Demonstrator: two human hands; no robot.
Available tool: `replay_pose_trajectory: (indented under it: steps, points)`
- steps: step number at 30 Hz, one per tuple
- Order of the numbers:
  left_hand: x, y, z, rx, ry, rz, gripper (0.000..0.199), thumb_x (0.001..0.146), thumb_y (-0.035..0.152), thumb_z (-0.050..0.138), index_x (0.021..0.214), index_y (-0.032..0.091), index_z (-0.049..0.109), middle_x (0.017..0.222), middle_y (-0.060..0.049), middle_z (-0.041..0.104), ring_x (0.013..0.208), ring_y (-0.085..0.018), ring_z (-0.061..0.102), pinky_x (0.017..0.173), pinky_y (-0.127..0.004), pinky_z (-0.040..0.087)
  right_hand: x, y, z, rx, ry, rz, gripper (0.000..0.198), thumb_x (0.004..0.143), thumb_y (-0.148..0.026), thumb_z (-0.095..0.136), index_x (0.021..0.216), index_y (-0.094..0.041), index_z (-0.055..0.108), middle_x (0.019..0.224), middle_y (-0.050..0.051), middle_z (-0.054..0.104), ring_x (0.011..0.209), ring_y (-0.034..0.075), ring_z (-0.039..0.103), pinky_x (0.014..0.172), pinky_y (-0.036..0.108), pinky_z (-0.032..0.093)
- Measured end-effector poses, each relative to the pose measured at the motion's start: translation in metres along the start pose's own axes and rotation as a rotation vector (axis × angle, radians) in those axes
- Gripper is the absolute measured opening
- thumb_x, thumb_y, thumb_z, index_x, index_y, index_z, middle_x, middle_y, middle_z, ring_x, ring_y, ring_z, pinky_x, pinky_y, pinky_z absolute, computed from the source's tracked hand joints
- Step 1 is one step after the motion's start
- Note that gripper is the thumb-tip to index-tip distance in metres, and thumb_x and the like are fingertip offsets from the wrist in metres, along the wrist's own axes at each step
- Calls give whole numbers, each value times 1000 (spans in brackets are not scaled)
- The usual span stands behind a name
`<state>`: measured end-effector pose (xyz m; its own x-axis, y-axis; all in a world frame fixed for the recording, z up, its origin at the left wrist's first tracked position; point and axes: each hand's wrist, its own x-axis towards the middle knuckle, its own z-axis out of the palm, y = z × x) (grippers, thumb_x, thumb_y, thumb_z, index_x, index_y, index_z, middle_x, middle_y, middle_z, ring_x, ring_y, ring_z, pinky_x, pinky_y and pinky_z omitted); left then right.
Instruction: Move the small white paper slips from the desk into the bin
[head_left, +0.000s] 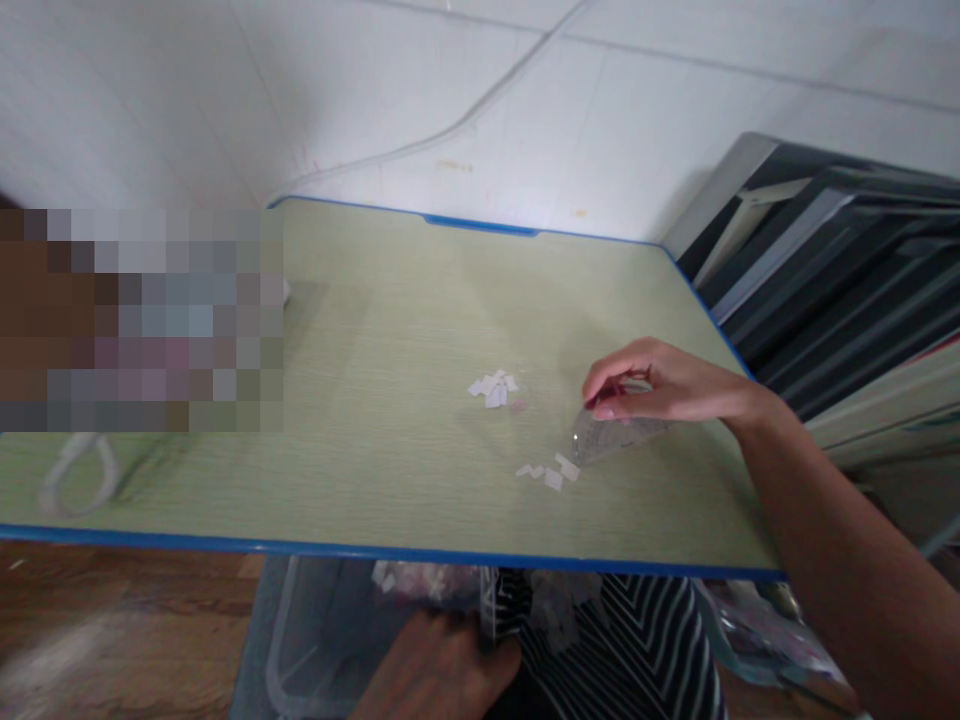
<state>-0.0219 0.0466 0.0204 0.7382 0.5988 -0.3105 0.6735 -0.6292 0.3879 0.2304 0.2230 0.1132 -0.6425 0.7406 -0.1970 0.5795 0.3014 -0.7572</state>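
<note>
My right hand (637, 385) is over the right part of the table, thumb and fingers pinching a clear half-round protractor (611, 432). The protractor tilts, its lower edge close to a few small white paper pieces (553, 474). Farther back and to the left lies a small heap of similar white pieces (495, 387). Below the table's front edge, my left hand (446, 665) is closed beside a see-through thing with white bits in it (559, 605). What its fingers grip is hidden.
The pale green tabletop (390, 300) has a blue rim and stands against a white wall. Dark flat panels (847, 250) lean at the right. A white loop (81, 478) lies front left, near a blurred-out patch. A clear plastic bin (322, 620) sits below the front edge.
</note>
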Motion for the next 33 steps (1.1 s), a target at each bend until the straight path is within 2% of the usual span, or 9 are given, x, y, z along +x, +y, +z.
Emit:
replay_pose_trajectory:
  steps: [6, 10, 14, 19, 23, 28, 33]
  points:
    - [4, 1, -12, 29, -7, 63, 12, 84, 12, 53, 87, 19, 62, 78, -7, 66, 72, -25, 63, 58, -31, 48, 2, -1, 4, 32, 131, 2, 16, 74, -32, 61, 75, -16, 62, 58, -1, 57, 52, 8, 51, 48, 21, 39]
    - [4, 2, -23, 49, -42, 83, 13, 86, 14, 52, 93, 18, 61, 80, -8, 66, 73, -27, 64, 58, -34, 50, 10, 3, 12, 27, 202, -26, 16, 75, -31, 61, 75, -15, 61, 60, 0, 58, 54, 9, 51, 49, 21, 39]
    - [3, 1, -19, 28, -27, 74, 15, 84, 10, 51, 90, 19, 61, 77, -6, 64, 70, -24, 62, 58, -31, 48, 12, 1, 16, 11, 287, -78, 18, 76, -33, 61, 75, -16, 59, 63, 1, 60, 55, 9, 51, 52, 22, 40]
    - [4, -3, 3, 8, 85, 56, 14, 81, 12, 51, 87, 21, 60, 67, -2, 59, 64, -18, 57, 57, -24, 43, 14, -12, 30, -82, 193, -259, 15, 81, -29, 58, 80, -14, 61, 69, 3, 64, 60, 10, 54, 55, 21, 40]
    - [3, -4, 7, 8, 111, 60, 9, 84, 20, 52, 87, 21, 60, 67, -3, 58, 63, -19, 55, 56, -25, 42, 16, -21, 41, -125, 85, -399, 14, 85, -25, 56, 81, -14, 62, 72, 3, 63, 60, 8, 53, 55, 19, 38]
    - [1, -2, 3, 32, 109, 49, 13, 84, 18, 50, 91, 21, 61, 70, -5, 60, 63, -20, 56, 57, -27, 42, 8, -23, 37, -140, -196, -288, 21, 81, -31, 61, 70, -14, 56, 54, -5, 48, 48, 4, 42, 45, 16, 30]
    - [2, -2, 5, 10, 123, 47, 12, 83, 17, 51, 88, 22, 60, 68, -3, 59, 64, -19, 57, 57, -26, 43, -1, -27, 32, -167, -330, -194, 29, 77, -32, 64, 61, -15, 48, 49, -7, 43, 43, 3, 38, 42, 18, 23]
